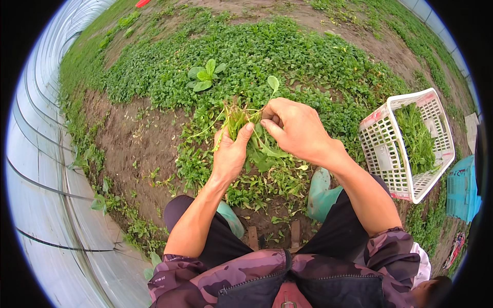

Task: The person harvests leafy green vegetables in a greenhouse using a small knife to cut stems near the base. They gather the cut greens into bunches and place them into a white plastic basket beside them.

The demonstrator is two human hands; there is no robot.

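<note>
My left hand [230, 152] grips a bunch of leafy greens [237, 121], its thin stems and brownish root ends turned up and away from me. My right hand [294, 129] is pinched at the right side of the bunch, thumb against the bent fingers, on a few stems. A single round leaf [273, 82] sticks up beyond the right knuckles. Larger leaves [265, 156] of the bunch hang between and below both hands. What exactly lies between the right fingertips is partly hidden.
A dense bed of low green plants [254, 54] spreads ahead. A white plastic crate [385, 154] holding cut greens [416, 138] tilts at the right, before a blue crate [460, 188]. Green boots [323, 196] flank the soil below. Plastic greenhouse sheeting [42, 169] curves along the left.
</note>
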